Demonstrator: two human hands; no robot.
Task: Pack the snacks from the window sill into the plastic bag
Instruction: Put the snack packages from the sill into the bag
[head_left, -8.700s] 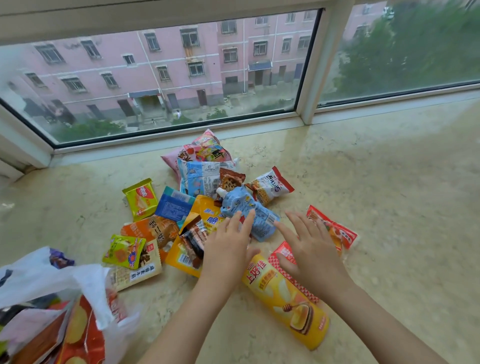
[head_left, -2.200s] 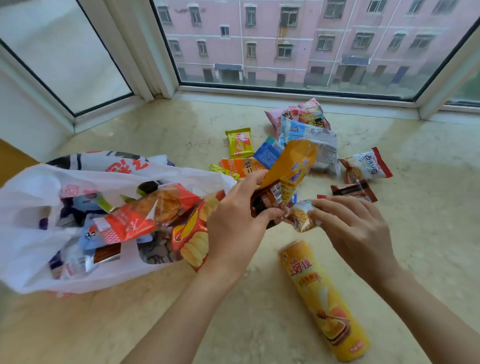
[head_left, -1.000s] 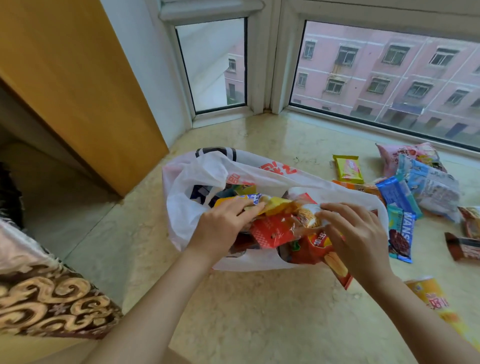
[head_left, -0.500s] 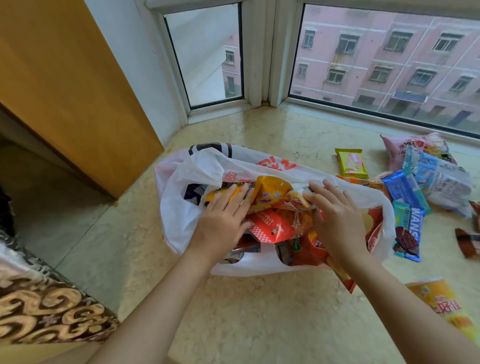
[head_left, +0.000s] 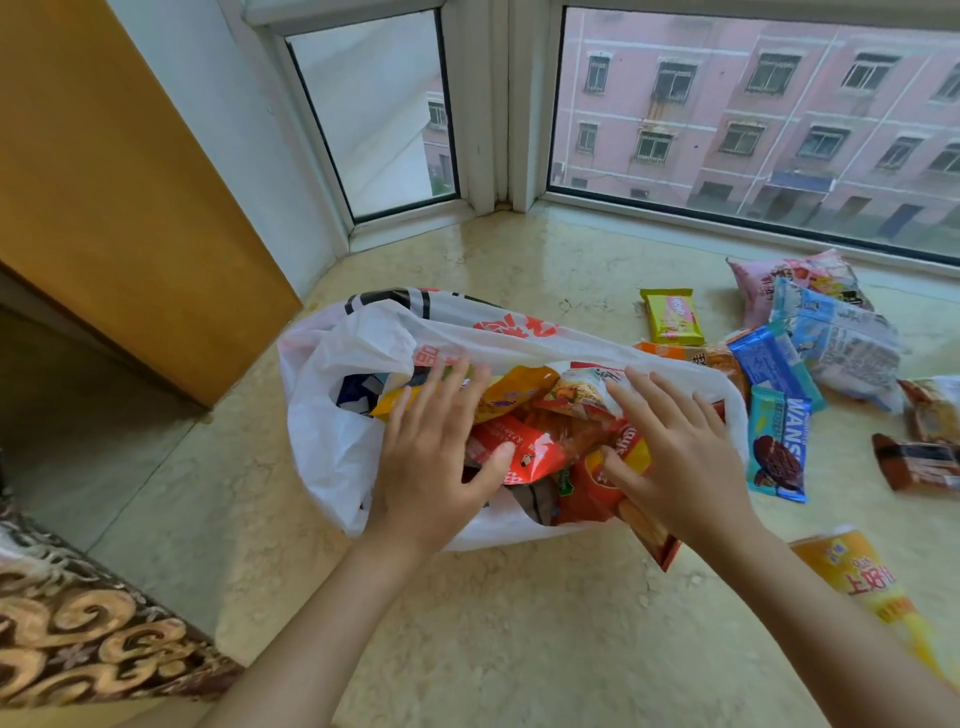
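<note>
Pressing: left hand and right hand, spread flat, should push packets deeper into white plastic bag, toward 11 o'clock.

Your two arms come into the head view from the bottom edge, both bare as far down as the picture shows: no sleeve or cuff on either forearm. Your left hand carries no ring, no glove, no bandage, and its wrist has no watch, strap or bracelet. Your right hand is the same, with plain fingers and an unadorned wrist. The nails that show, on the left thumb and a few fingertips, are short and carry no visible polish. Nothing else of your body or clothing appears.
</note>
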